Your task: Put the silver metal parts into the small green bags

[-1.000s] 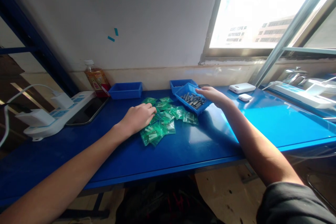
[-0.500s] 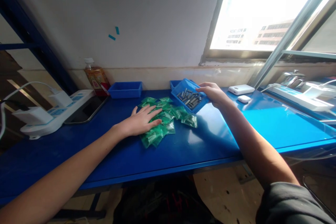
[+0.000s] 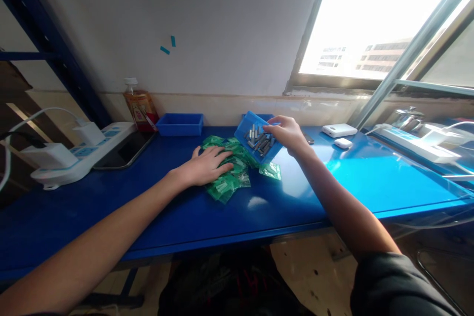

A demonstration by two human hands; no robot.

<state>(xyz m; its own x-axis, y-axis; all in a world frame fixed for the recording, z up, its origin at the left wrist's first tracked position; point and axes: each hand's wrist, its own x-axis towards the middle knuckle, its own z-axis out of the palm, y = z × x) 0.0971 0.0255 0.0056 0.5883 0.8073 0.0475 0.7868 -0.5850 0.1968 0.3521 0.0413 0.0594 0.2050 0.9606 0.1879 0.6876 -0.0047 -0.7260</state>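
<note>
step: holds blue tray (image 3: pixel 243 129) of metal parts (image 3: pixel 259 139) tilted above green packets (image 3: pixel 229 185) | right hand (image 3: pixel 287 133): clamped on tray rim | left hand (image 3: pixel 207 165): flat, fingers spread, pressing packets, gripping nothing | next: probably calls for a controlled tilt

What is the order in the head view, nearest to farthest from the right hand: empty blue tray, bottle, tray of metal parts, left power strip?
1. Tray of metal parts: held tilted by the right hand.
2. Empty blue tray: at the wall, leftward.
3. Bottle: further left.
4. Left power strip: far left.
</note>
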